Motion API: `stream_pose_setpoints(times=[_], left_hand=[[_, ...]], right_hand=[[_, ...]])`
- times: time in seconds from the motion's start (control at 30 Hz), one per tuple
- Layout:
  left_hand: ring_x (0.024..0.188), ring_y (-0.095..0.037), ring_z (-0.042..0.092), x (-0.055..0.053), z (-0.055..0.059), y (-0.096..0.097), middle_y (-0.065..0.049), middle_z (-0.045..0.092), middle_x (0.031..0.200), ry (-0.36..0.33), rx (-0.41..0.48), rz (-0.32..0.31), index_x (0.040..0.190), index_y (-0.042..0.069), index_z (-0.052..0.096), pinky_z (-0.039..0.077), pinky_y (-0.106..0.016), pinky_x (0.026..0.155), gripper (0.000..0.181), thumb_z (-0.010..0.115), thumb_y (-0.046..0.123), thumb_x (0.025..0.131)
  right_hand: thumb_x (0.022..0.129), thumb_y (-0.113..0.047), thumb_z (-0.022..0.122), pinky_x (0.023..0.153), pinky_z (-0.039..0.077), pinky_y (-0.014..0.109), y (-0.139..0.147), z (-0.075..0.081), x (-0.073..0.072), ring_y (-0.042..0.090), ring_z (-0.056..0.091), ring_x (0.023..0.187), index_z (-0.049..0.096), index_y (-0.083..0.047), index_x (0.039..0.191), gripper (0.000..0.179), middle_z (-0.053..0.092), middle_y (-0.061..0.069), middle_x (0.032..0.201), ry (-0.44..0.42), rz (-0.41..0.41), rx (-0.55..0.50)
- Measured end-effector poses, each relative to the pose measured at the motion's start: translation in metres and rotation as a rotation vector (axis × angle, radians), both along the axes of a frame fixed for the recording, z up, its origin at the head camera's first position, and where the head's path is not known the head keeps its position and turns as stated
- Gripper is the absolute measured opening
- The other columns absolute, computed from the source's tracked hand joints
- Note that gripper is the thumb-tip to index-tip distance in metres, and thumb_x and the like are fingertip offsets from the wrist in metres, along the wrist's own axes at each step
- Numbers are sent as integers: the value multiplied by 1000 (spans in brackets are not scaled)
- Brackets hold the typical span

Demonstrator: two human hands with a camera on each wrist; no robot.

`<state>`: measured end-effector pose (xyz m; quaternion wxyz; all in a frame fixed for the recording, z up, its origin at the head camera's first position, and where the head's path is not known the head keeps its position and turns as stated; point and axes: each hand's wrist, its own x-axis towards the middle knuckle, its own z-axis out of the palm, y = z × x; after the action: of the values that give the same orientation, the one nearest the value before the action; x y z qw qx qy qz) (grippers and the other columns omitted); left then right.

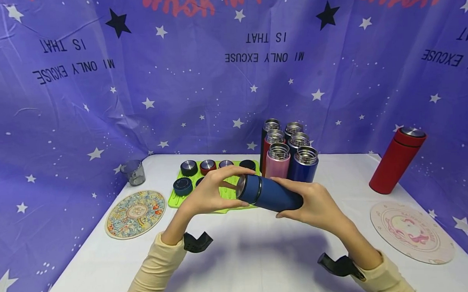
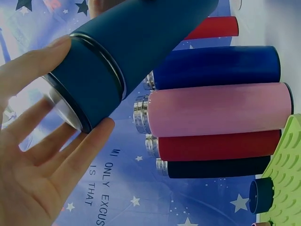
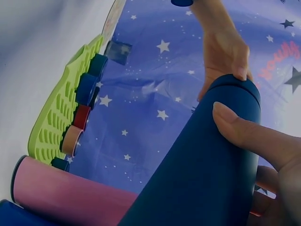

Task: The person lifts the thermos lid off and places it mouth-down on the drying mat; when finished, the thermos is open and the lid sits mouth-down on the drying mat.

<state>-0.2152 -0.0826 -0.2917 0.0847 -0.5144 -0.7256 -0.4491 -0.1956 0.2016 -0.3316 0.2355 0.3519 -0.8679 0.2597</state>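
Observation:
A dark blue thermos bottle (image 1: 278,196) is held tilted above the table, its silver-topped lid (image 1: 252,188) towards the left. My right hand (image 1: 319,203) grips the bottle's body, thumb on one side and fingers round the other. At the other end my left hand (image 1: 204,193) holds the lid between thumb and fingers, as the left wrist view also shows. A thin dark ring marks the seam between lid (image 2: 84,87) and body (image 2: 141,40). Behind the hands, a lime green tray (image 1: 175,202) carries several loose lids, such as a black one (image 1: 188,168) and a red one (image 1: 208,166).
Several lidless bottles stand grouped at the back, among them a pink one (image 1: 278,165) and a blue one (image 1: 304,166). At right are a lidded red thermos (image 1: 395,164) and a pink round mat (image 1: 431,242). A glass (image 1: 136,173) and patterned mat (image 1: 120,218) lie left.

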Motion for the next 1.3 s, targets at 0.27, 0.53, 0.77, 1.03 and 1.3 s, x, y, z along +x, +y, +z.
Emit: stream_pose_setpoints(times=[0.27, 0.53, 0.77, 1.03, 1.3], left_hand=[[105, -15, 58, -14, -19, -2, 1, 59, 125, -110, 3, 130, 133, 9, 57, 58, -30, 76, 63, 83, 15, 76], [99, -17, 62, -19, -26, 0, -1, 64, 113, -176, 10, 284, 130, 18, 60, 58, -27, 70, 54, 80, 28, 81], [94, -18, 64, -21, -24, -5, -4, 66, 107, -210, 65, 368, 127, 20, 62, 58, -28, 72, 48, 78, 27, 82], [94, -17, 62, -23, -22, -12, 0, 63, 108, -159, 44, 377, 131, 25, 58, 57, -28, 78, 57, 81, 30, 79], [96, -15, 59, -36, -28, -18, -3, 62, 116, -98, 5, 445, 132, 17, 55, 57, -36, 80, 65, 84, 28, 76]], right_hand=[[59, -36, 92, 77, 56, 44, -4, -2, 0, 23, 65, 105, 57, -22, 136, 86, 66, 4, 122, 99, -49, 31], [59, -30, 93, 81, 56, 49, -6, -5, -3, 30, 64, 106, 57, -16, 136, 86, 65, 11, 122, 238, -87, 71], [56, -24, 95, 78, 56, 50, -3, -5, -4, 31, 65, 104, 59, -13, 134, 86, 66, 11, 120, 283, -107, 53], [57, -32, 94, 77, 57, 47, 3, 2, 0, 27, 67, 97, 58, -16, 135, 88, 67, 10, 118, 159, -100, 32], [57, -23, 95, 73, 58, 44, 15, 11, 5, 26, 68, 88, 52, -18, 141, 94, 68, 14, 113, 28, -81, -77]])
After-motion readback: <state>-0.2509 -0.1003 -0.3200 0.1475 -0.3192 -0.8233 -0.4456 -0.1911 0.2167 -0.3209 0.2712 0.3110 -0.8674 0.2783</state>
